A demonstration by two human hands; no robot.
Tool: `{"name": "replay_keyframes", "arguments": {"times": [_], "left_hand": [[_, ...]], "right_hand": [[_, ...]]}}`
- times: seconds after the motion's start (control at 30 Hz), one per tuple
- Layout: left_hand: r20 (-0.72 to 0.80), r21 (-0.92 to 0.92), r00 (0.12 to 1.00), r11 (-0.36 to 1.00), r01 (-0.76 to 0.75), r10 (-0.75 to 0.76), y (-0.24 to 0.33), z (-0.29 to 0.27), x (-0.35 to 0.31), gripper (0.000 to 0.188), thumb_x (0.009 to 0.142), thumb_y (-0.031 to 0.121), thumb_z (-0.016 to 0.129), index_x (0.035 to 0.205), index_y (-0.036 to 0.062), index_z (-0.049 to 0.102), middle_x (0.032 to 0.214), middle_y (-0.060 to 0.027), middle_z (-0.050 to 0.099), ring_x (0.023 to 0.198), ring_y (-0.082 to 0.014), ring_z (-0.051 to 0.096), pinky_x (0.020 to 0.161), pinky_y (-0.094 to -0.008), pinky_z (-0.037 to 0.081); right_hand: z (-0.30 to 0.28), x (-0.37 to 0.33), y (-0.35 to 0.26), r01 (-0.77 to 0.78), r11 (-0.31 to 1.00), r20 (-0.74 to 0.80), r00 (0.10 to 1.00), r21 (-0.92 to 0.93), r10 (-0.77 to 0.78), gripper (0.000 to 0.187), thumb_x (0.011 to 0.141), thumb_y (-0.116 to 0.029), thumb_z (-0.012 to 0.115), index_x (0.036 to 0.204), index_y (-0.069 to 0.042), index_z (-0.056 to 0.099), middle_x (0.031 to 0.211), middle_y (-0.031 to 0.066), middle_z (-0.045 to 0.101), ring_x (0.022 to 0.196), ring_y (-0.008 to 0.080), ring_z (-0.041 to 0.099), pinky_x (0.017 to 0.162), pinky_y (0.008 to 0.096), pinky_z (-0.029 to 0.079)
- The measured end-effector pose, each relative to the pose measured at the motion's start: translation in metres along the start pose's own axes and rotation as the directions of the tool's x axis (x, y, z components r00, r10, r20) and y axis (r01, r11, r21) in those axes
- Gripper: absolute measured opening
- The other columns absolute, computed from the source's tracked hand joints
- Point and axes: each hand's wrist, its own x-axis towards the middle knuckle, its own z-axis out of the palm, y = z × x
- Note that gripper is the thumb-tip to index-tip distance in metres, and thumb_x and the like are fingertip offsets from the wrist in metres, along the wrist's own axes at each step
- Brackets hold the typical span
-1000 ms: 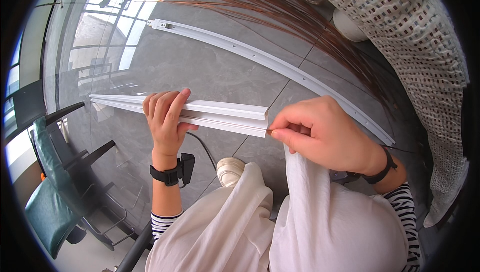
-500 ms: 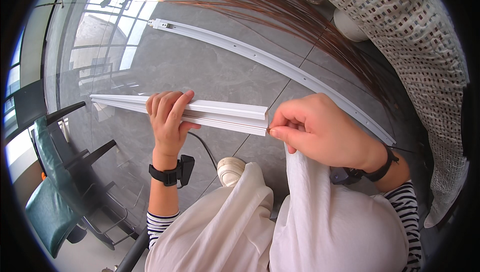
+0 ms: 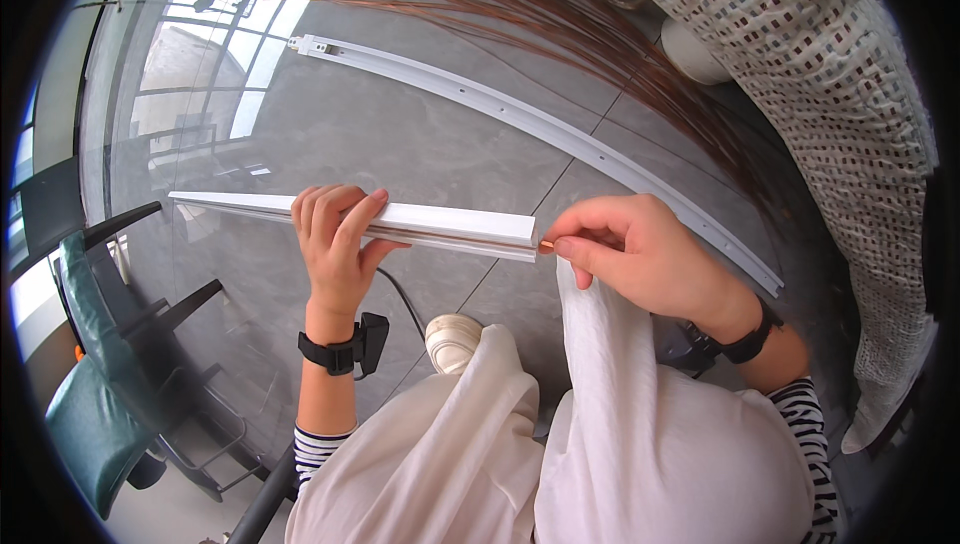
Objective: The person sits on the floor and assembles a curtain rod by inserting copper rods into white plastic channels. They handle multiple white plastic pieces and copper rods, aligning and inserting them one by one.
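Note:
My left hand [image 3: 335, 229] is wrapped round a long white track rail [image 3: 460, 220], which reaches away to the left. A thin copper-coloured line runs along the rail's side groove. At the rail's right end, my right hand [image 3: 625, 249] pinches a copper wire [image 3: 546, 244] between thumb and forefinger. A short bit of the wire shows between the fingertips and the rail end; the rest near the fingers is hidden. Beyond my hands, a second white rail [image 3: 520, 114] with an end fitting lies on the floor.
A bundle of long copper wires [image 3: 590, 44] lies on the grey tiled floor [image 3: 400, 134] at the far side. Patterned woven cloth [image 3: 800, 94] hangs at the right. A green-seated chair [image 3: 100, 424] stands at the left, and a dark cable [image 3: 405, 294] runs beside my shoe [image 3: 453, 341].
The held rail has rolled slightly, so more of its flat upper face shows. My right hand has shifted a little right, and the copper wire tip is now visible.

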Motion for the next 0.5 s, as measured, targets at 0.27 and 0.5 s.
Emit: {"name": "replay_keyframes", "arguments": {"times": [0.27,0.5], "left_hand": [[-0.037,-0.038,0.999,0.999,0.027,-0.028,0.002,0.004,-0.003,0.047,0.07,0.027,0.082,0.11,0.0138,0.061,0.091,-0.0022,0.06,0.083,-0.0223,0.057,0.087,-0.043,0.042],[-0.016,-0.027,1.0,0.999,0.027,-0.027,0.003,0.0,-0.001,0.047,0.069,0.024,0.082,0.11,0.0136,0.06,0.091,-0.0021,0.06,0.081,-0.0216,0.056,0.084,-0.0415,0.042]], "right_hand": [[0.006,-0.003,0.007,-0.014,0.998,-0.008,1.0,0.056,0.015,0.016,0.095,-0.002,0.059,0.105,0.004,0.07,0.081,0.0009,0.065,0.07,0.0049,0.056,0.064,0.0218,0.046],[0.008,0.0,0.01,0.054,0.995,-0.081,0.996,0.09,-0.046,0.016,0.094,-0.005,0.061,0.102,0.005,0.07,0.075,0.002,0.065,0.066,0.0065,0.057,0.061,0.0236,0.048]]}}
